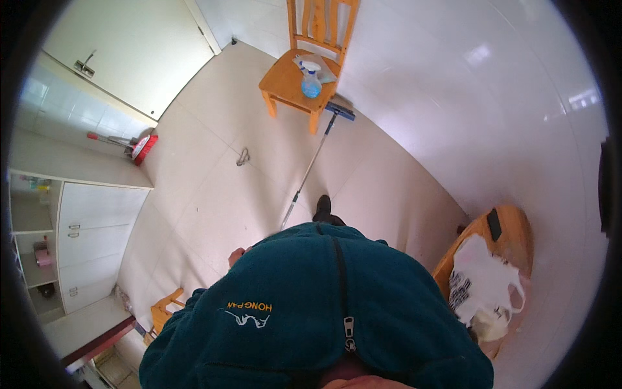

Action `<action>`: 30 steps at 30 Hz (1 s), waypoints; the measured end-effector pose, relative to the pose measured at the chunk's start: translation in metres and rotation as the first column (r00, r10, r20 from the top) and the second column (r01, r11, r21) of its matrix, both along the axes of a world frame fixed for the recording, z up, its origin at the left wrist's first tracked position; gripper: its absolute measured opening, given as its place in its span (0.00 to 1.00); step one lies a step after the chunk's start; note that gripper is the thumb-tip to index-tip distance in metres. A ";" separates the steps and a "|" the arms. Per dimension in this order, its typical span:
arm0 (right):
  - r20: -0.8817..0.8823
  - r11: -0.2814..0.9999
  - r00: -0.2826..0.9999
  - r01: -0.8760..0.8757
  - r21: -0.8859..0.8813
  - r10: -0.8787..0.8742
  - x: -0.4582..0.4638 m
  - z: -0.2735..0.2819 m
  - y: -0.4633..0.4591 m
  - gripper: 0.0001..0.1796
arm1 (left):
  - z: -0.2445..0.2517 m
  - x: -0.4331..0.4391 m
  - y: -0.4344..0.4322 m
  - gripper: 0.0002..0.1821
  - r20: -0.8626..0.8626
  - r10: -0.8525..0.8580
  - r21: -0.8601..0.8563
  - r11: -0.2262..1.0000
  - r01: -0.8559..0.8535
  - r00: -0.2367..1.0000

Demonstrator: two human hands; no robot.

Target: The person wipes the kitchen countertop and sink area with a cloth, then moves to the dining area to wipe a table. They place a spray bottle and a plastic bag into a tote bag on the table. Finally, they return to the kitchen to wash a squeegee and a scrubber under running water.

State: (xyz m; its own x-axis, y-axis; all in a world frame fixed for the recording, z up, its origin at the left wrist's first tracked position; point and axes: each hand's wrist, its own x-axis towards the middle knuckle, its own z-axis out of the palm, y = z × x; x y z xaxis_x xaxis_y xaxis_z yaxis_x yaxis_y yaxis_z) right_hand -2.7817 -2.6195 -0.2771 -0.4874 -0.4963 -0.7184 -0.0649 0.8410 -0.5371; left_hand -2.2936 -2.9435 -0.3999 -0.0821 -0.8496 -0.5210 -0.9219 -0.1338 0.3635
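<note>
Part of my left hand (237, 256) shows at the left edge of my teal fleece jacket (291, 282). Its fingers are mostly hidden, and whether they grip anything cannot be made out. Close by, the metal pole (311, 165) of a floor mop runs under the jacket's front edge. The blue mop head (340, 111) rests on the floor beside a front leg of a wooden chair (282, 80). On the chair seat stand a spray bottle (311, 86) of blue liquid and a clear plastic bag (324, 68). My right hand is out of view.
A grey looped thing (243, 156) lies on the tiles. A red broom (145, 148) leans near the white door (131, 53). Left are white cabinets (97, 233) and a wooden stool or chair (165, 309). Right, a white bag (486, 277) lies on wooden furniture (517, 228) against the wall.
</note>
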 end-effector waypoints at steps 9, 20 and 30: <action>0.489 0.992 0.866 -0.123 0.007 0.104 -0.115 0.022 -0.217 0.14 | 0.054 -0.124 -0.179 0.18 -0.148 -0.260 -0.211 0.951 0.226 0.954; 0.102 0.997 0.993 -0.060 -0.039 0.064 -0.251 -0.078 -0.562 0.13 | -0.028 -0.465 -0.528 0.53 -0.592 -0.546 -0.389 0.837 0.383 0.592; -0.434 0.873 0.765 -0.473 0.122 0.475 -0.343 -0.238 -0.888 0.31 | -0.056 -0.565 -0.592 0.42 -0.470 -0.820 -0.258 0.482 0.837 0.328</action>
State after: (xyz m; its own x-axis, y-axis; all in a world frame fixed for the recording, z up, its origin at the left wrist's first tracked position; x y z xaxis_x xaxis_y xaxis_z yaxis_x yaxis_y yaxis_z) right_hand -3.1245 -3.5071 -0.5150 -0.4518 -0.7457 -0.4897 -0.6823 0.6425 -0.3488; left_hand -2.8590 -3.5352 -0.4554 -0.9663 -0.1816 -0.1825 -0.2551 0.5788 0.7745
